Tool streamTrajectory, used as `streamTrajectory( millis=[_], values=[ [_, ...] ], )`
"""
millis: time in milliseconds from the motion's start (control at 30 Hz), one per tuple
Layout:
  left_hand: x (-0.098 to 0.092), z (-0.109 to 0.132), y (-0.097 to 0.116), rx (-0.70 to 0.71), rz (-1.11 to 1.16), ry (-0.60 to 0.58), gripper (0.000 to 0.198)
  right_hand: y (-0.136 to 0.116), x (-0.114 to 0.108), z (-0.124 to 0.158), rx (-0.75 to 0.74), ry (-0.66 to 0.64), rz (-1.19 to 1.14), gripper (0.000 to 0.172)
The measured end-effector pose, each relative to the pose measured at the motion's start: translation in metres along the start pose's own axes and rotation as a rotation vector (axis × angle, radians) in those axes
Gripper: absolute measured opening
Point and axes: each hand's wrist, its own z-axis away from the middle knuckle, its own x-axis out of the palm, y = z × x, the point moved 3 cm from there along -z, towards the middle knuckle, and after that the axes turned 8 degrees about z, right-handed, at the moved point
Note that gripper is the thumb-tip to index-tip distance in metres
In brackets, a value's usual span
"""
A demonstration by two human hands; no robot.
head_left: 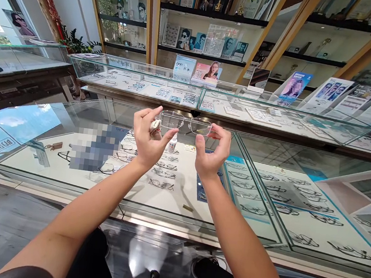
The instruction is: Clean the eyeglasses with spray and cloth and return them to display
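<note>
Eyeglasses [178, 121] are pinched by left hand [148, 141] and right hand [213, 155], white cloth [155, 127] half-hidden in the left, above a glass counter [178, 197]; far shelves [178, 8] are seen.

- I see a leafy green plant [78, 43], beyond and left of my left hand [147, 143]
- a purple leaflet [294, 86], beyond and right of my right hand [213, 154]
- a pink card [204, 71], beyond both
- a small gold bar [187, 208], nearer me than either

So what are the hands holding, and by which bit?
A pair of thin-rimmed, clear-lensed eyeglasses, held by the outer edges: left hand at one side, right hand at the other. The left hand also holds a crumpled whitish cloth.
</note>
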Motion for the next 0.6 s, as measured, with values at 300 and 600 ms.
streamTrajectory(
  millis=[300, 600],
  values=[
    [-0.0008, -0.0001, -0.0018, -0.027, -0.043, 0.038, 0.082, -0.0020, -0.0001, 0.0000, -0.026, 0.001, -0.008, 0.038],
    [-0.0015, -0.0017, -0.0013, -0.040, -0.076, 0.026, 0.075, 0.0033, 0.0031, 0.0027, 0.052, -0.067, 0.046, 0.047]
  ],
)
